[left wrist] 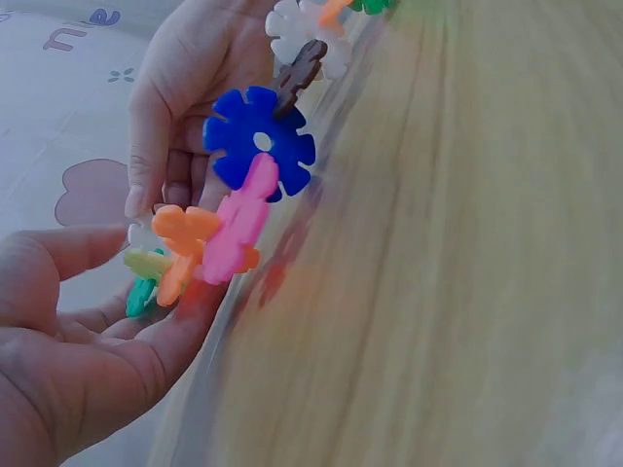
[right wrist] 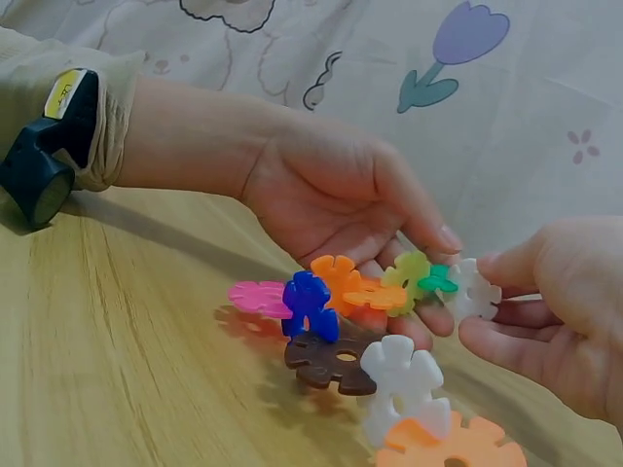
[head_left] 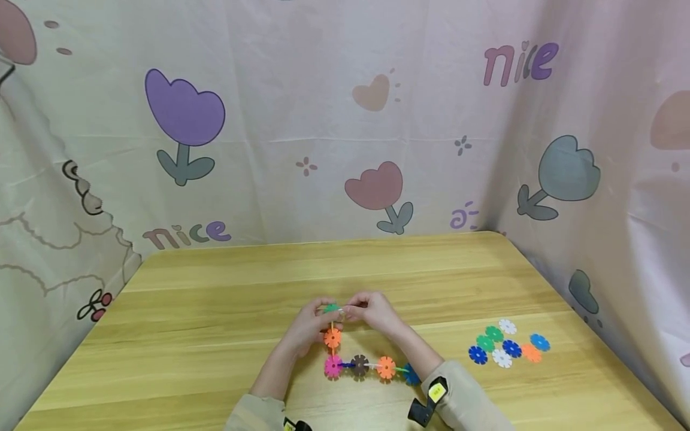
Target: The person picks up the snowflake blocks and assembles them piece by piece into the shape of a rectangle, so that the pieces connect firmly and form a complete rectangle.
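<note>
A chain of flower-shaped plastic discs slotted edge to edge runs in an L between the hands. Its near side has a pink disc at the corner, then a blue disc, a brown disc and an orange disc, toward another blue one partly behind the right forearm. My left hand holds the far end, fingers under the orange, yellow-green and green discs. My right hand pinches a white disc between thumb and fingers, against the green one at that end.
Loose discs lie in a group on the wooden table to the right of my right forearm: blue, green, white and orange ones. A printed curtain hangs behind the table and along its sides.
</note>
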Motion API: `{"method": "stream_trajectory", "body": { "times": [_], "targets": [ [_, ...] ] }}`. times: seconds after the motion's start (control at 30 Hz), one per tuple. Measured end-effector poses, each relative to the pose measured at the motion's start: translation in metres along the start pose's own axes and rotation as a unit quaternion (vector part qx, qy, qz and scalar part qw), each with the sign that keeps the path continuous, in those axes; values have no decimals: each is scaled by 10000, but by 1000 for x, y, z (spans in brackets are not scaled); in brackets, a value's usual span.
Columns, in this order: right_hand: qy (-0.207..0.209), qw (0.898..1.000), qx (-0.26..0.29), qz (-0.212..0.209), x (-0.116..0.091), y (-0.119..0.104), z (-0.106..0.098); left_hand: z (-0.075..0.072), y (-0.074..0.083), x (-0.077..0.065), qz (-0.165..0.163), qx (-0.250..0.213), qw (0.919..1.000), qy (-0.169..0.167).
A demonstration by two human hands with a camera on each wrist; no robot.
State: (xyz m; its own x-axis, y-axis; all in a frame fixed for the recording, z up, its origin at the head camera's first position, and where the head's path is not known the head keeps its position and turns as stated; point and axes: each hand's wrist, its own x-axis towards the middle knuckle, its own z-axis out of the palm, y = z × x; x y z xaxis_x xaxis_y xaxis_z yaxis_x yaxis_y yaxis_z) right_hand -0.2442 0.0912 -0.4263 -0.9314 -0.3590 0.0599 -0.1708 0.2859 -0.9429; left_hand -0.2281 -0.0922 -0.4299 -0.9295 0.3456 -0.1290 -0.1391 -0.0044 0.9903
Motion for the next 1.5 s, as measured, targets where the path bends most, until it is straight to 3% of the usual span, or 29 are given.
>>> {"method": "stream_trajectory", "body": {
  "times": [0.4,0.8,1.1,1.3,1.5],
  "targets": [
    [-155,9984,503,204,-3,-4,1,-2,-3,0,99,181,9998,80],
    [95,9980,527,346,-9,7,-25,-4,-4,2,129,9,9999,108],
    [243,9978,514,334,-34,20,-62,-4,-3,0,109,67,9998,135],
    [680,9970,79,373,-55,26,-97,-4,-5,0,121,103,9998,148],
    [1174,9900,-315,714,-83,34,-129,-4,-4,-1,109,103,9998,140]
  ]
}}
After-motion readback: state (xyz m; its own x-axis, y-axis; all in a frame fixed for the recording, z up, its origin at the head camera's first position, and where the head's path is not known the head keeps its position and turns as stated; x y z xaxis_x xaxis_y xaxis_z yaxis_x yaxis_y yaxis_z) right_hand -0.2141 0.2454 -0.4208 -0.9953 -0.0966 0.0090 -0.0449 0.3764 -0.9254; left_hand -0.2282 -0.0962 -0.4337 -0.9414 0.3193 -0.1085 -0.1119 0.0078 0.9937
